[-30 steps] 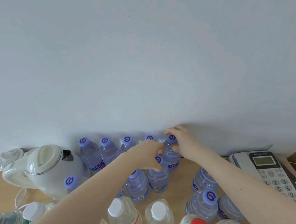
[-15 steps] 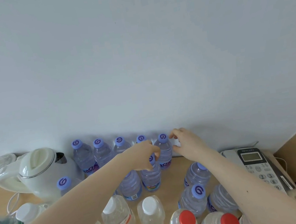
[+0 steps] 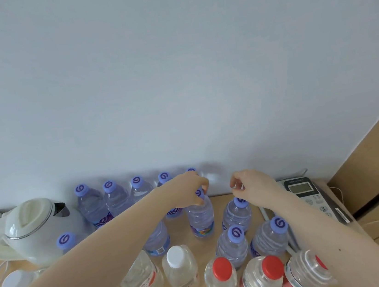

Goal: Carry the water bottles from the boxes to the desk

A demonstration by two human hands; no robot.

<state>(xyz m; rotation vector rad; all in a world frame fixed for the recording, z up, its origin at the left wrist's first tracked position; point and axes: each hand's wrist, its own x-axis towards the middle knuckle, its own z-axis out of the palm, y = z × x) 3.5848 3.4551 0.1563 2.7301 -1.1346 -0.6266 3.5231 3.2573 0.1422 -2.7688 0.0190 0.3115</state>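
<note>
The right hand has left the far-row bottle, curled and empty; the left hand still grips the neck of a second bottle, apparently settling it on the surface.

A: Where is the white plastic kettle?
B: Far left on the light wooden worktop, by the wall. Right of it, a row of purple-capped clear plastic bottles lines the wall.
A: And the grey keypad telephone?
B: Far right. Between them, nearer, stand more bottles. The left hand grips the top of the middle bottle, and the right hand hangs just right of it.
A: Nearest?
B: Left, white-capped clear bottles; right, red-capped clear bottles.
</note>
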